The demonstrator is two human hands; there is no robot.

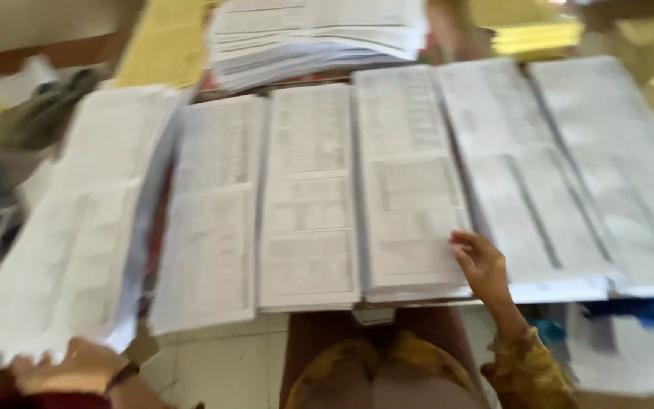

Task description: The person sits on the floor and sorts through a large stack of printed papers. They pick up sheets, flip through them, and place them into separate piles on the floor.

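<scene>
We rest our right hand (481, 263), fingers loosely spread and gripping nothing, on the near right corner of a tall white stack of printed paper sheets (410, 182), while our left hand (70, 365) seems to pinch the overhanging leftmost white sheet pile (77, 227), the stacks lying edge to edge with little spare room.

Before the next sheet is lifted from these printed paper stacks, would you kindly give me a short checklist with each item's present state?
1. Right hand on the near right corner of the fourth white printed paper stack: ok.
2. Left hand at the near edge of the tilted leftmost paper stack: ok.
3. Leftmost stack lying square with the row: not ok, it is skewed.
4. Single sheet pinched by right fingers: cannot tell, blurred.
5. Back pile of white sheets apart from the row: ok.
</scene>
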